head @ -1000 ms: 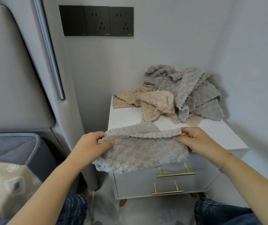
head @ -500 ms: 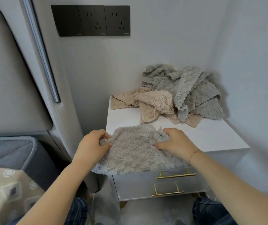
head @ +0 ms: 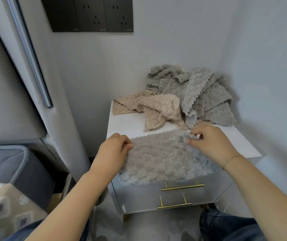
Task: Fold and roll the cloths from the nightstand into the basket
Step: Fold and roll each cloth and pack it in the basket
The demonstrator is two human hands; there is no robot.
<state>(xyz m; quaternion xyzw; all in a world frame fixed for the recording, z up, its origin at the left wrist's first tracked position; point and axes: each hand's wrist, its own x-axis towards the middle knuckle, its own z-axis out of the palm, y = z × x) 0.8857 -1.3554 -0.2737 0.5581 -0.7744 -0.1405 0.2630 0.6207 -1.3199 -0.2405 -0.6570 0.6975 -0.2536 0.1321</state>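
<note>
Left hand [head: 112, 150] and right hand [head: 207, 141] each pinch a far corner of the grey cloth [head: 163, 159] on the surface [head: 125, 124]; the cloth pile [head: 182, 96] lies beyond them

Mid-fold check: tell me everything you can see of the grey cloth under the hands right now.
The grey cloth is fluffy, plush-looking, with a scalloped far edge. It lies spread nearly flat on the front of the white nightstand, its near edge hanging over the top drawer. The left hand pinches its far left corner; the right hand pinches a raised tuft at its far right corner. It lies close to the heap of cloths behind; whether they touch is unclear.
</note>
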